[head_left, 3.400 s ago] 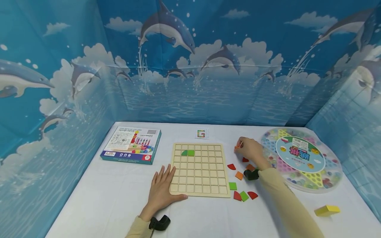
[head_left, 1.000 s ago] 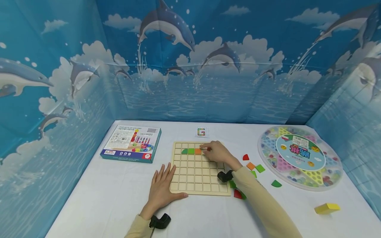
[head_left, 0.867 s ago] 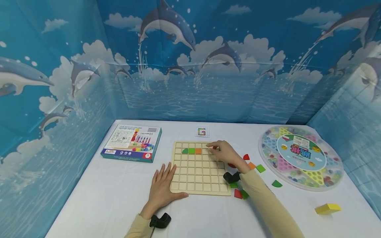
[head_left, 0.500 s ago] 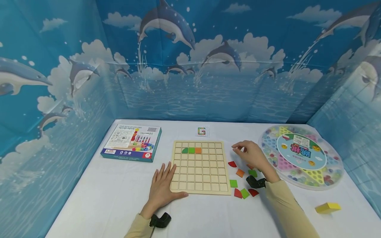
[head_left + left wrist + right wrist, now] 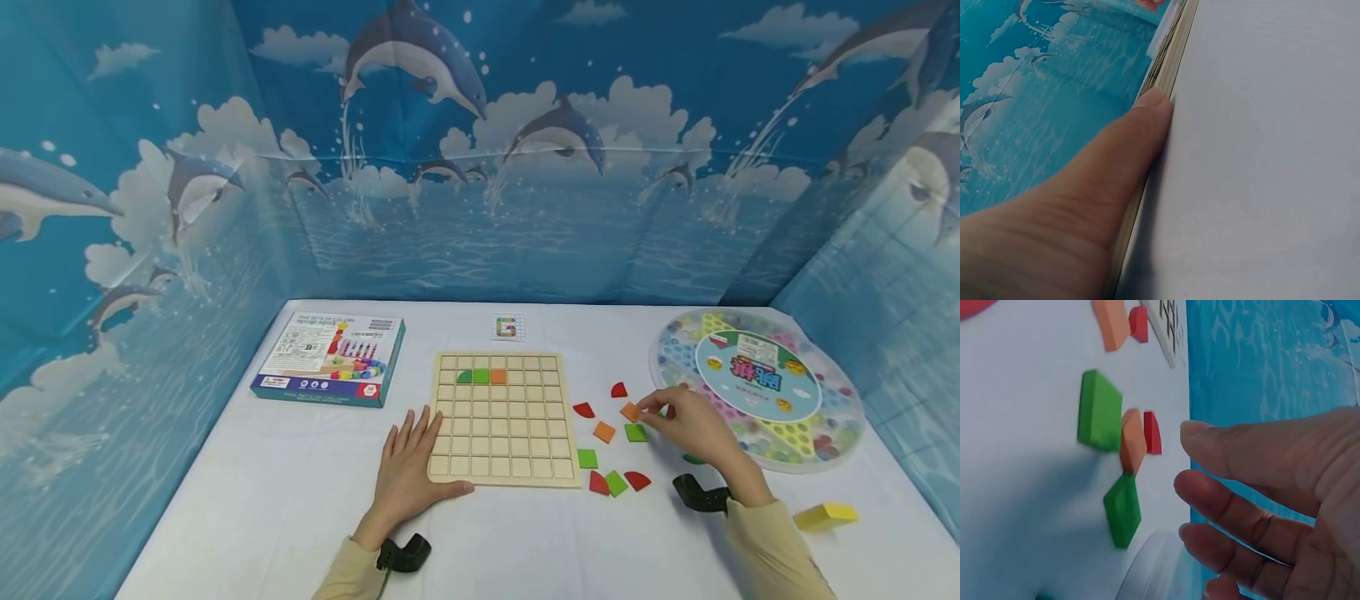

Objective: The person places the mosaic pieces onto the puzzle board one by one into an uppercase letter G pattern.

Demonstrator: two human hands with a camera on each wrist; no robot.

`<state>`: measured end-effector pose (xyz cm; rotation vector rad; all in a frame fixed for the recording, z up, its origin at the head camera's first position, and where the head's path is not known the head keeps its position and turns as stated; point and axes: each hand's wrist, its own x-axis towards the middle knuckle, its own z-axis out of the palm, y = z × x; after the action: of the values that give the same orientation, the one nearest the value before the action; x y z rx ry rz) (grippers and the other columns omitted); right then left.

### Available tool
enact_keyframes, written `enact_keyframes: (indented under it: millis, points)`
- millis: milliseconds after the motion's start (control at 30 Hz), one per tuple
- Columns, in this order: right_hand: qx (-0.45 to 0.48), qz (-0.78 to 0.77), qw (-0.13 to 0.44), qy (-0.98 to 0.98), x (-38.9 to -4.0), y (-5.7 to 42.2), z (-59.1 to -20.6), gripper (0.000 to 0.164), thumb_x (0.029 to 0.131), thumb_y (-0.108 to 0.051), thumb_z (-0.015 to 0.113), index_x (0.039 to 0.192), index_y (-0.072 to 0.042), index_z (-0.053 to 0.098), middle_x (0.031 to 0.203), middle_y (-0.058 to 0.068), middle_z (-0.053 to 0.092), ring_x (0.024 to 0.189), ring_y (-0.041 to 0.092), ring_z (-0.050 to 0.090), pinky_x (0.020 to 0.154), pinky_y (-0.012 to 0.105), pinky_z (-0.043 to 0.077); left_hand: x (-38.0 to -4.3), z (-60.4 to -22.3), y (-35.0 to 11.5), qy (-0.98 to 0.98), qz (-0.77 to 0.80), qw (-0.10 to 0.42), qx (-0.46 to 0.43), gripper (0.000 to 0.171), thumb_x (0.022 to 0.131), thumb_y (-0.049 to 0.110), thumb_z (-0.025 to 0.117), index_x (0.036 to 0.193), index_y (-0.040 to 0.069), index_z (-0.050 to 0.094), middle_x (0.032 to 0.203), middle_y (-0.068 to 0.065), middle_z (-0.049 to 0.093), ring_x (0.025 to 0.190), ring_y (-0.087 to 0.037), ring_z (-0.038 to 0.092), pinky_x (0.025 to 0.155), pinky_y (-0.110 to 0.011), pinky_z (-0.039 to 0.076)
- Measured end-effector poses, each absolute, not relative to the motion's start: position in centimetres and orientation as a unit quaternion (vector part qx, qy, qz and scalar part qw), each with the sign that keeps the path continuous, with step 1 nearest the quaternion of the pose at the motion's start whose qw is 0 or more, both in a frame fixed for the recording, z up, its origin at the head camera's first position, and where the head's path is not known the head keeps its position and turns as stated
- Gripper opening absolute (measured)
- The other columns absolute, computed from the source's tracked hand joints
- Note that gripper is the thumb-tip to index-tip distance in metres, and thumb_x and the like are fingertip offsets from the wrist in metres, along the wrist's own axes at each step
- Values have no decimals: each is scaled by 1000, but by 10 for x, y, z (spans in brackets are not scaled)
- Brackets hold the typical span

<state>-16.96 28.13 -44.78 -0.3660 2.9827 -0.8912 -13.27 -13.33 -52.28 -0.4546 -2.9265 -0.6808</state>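
My left hand (image 5: 408, 467) lies with fingers spread against the left edge of a wooden grid board (image 5: 498, 450). Its thumb (image 5: 1141, 119) touches the board's front edge. In the board's second row sit a green quarter-circle piece (image 5: 465, 377), a green square (image 5: 481, 376) and an orange square (image 5: 498, 377). My right hand (image 5: 686, 421) hovers over the loose pieces, fingertips near an orange square (image 5: 630, 412). The right wrist view shows loosely bent fingers with nothing between them. Below them lie that orange square, a green square (image 5: 1100, 412) and another green piece (image 5: 1122, 512).
More loose pieces, such as a red quarter-circle (image 5: 583, 410) and an orange square (image 5: 603, 432), lie right of the board. A round marble game (image 5: 757, 375) stands beyond my right hand. There are also a yellow block (image 5: 825, 517), a boxed set (image 5: 330, 358) and a pattern card (image 5: 508, 327).
My right hand carried the orange square onto the board beside the green square and let it go. It then moved right and nearer, over the loose pieces. My left hand stayed.
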Motion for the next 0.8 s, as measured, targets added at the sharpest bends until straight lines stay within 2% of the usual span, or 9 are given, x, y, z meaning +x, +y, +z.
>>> enact_keyframes:
  millis: [233, 500, 733, 800]
  points:
    - [-107, -277, 20, 955, -149, 297, -450, 16, 84, -9, 71, 100, -4, 72, 81, -2, 60, 63, 16, 46, 49, 24, 40, -132, -522, -133, -961, -223, 53, -152, 114, 64, 74, 67, 150, 10, 29, 154, -11, 23, 142, -31, 9, 111, -50, 5]
    - [-91, -273, 65, 955, -130, 299, -454, 18, 79, -15, 77, 94, -8, 73, 79, -5, 61, 66, 15, 46, 52, 24, 39, -133, -521, -132, -962, -221, 50, -153, 114, 64, 75, 66, 150, 10, 29, 154, -11, 23, 142, -31, 9, 111, -50, 4]
    - [-36, -239, 5, 970, -122, 308, -457, 24, 77, -13, 78, 92, 2, 69, 77, 2, 60, 68, 20, 50, 54, 30, 41, -133, -521, -132, -960, -229, 55, -152, 115, 63, 74, 68, 150, 10, 29, 154, -12, 23, 142, -32, 9, 111, -50, 3]
    - [-18, -232, 3, 973, -122, 310, -457, 25, 77, -13, 78, 90, 6, 68, 75, 4, 59, 68, 21, 50, 55, 32, 43, -133, -522, -133, -960, -229, 54, -151, 115, 63, 74, 68, 150, 10, 29, 154, -12, 23, 142, -32, 9, 111, -50, 3]
